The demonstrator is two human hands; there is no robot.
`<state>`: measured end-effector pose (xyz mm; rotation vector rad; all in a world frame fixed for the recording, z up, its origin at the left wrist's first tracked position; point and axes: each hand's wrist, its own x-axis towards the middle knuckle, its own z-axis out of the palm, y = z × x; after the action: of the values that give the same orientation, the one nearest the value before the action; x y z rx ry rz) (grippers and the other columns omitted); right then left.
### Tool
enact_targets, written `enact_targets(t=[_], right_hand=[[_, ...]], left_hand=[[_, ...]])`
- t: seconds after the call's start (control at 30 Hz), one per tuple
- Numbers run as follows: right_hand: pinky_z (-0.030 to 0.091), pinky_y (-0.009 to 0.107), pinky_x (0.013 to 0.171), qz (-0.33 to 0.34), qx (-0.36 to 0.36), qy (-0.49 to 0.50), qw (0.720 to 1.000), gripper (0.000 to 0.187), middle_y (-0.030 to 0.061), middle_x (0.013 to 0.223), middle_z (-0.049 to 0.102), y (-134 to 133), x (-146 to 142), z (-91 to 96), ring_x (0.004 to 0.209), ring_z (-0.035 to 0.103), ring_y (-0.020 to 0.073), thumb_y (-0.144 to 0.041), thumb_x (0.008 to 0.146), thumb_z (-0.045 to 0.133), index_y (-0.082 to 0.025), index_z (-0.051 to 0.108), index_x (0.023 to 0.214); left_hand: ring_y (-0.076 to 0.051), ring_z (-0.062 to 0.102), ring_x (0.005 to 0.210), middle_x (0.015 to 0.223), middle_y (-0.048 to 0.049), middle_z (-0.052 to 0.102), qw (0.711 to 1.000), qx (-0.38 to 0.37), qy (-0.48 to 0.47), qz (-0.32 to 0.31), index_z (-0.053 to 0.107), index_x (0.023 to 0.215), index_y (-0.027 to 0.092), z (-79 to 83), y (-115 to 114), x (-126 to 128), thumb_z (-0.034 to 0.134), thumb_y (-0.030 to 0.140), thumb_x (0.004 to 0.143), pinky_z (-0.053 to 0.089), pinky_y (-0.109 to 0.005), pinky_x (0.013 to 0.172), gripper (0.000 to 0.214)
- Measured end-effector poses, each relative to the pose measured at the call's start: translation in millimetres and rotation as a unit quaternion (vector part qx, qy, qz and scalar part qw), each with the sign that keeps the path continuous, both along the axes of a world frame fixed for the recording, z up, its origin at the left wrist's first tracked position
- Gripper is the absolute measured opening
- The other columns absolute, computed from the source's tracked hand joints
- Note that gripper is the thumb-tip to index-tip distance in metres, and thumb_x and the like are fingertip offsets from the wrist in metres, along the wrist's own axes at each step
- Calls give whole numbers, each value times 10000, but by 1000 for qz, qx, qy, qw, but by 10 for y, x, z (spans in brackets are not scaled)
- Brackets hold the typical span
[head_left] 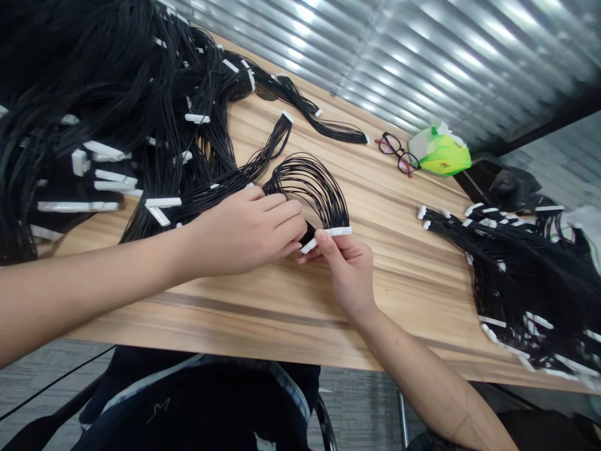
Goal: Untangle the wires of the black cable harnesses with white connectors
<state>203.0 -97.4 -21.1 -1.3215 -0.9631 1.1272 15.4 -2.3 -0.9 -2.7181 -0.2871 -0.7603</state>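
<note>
Two hands work over a wooden table (399,282). The left hand (244,232) lies palm down, its fingers (286,213) pressed together and curled over a bundle of thin black wires (305,185). The bundle arches in a single loop above the middle of the table. The right hand (342,269) pinches one white connector (338,232) between thumb and forefinger, at the end of the loop. A second white connector (308,245) sits just beside it, between the two hands. To the left lies one large heap of black wires (94,81), and to the right a second heap (516,275), both set with white connectors too many to count. Near the far edge of the table lie one loose wire bundle (328,122), one pair of glasses (398,153) and one green-and-yellow bag (444,153).
</note>
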Motion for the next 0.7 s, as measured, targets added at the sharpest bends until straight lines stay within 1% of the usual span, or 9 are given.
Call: enact_targets(t=[0.1,0.23,0.33,0.4,0.47,0.5,0.57,0.63,0.7], right_hand=[[681,324,624,13,-21,18,1000,399,11,622,768,22,38,-15,526,744,181,-584,815,856,-216,756,696],[637,272,564,-37,-13,29,999,426,9,590,754,110,175,-74,520,735,165,-602,783,869,-202,751,695],[638,264,568,-83,14,22,996,424,7,588,749,163,273,-92,537,741,161,-591,782,872,-201,739,684],[647,274,576,-96,30,19,995,424,4,586,746,164,295,-88,525,732,156,-588,789,868,-203,735,673],[645,274,564,-92,45,15,995,426,2,582,747,140,280,-79,500,715,148,-591,788,872,-206,740,661],[642,271,559,-85,52,12,995,422,2,584,751,122,264,-74,493,710,145,-589,788,875,-208,747,660],[643,271,557,-70,61,7,996,407,4,594,762,84,230,-64,493,715,147,-582,796,877,-211,763,671],[648,279,560,-64,66,5,996,394,4,598,766,56,207,-53,506,730,158,-574,807,874,-214,772,682],[646,281,555,-64,73,9,995,386,1,597,765,40,199,-44,510,738,164,-567,814,873,-218,773,682]], left_hand=[[-146,605,689,717,23,666,998,30,-47,-33,605,701,222,51,5,-48,532,302,1064,458,-314,649,379],[-122,510,566,588,47,570,989,-43,-120,-76,527,607,229,42,-1,-159,538,392,1069,453,-292,604,489],[-126,491,521,596,32,592,989,-83,-122,15,561,656,227,3,12,-196,428,339,1094,379,-306,533,471],[-117,542,532,742,29,721,982,-106,-112,106,659,791,222,-26,41,-187,454,282,1076,374,-292,520,356],[-118,633,592,969,25,812,976,-121,-97,156,723,952,227,-58,81,-170,531,283,1047,416,-282,551,221],[-126,667,621,1034,25,823,974,-130,-92,165,731,1000,234,-74,102,-163,564,302,1034,429,-284,565,184],[-126,672,605,995,42,828,969,-161,-89,165,722,999,251,-93,141,-159,588,323,1020,415,-288,557,153],[-103,611,532,905,62,815,963,-193,-96,163,699,981,261,-84,168,-164,581,315,1027,391,-284,529,139],[-85,566,500,920,60,812,961,-194,-113,159,686,990,262,-49,179,-173,550,295,1049,403,-280,524,152]])
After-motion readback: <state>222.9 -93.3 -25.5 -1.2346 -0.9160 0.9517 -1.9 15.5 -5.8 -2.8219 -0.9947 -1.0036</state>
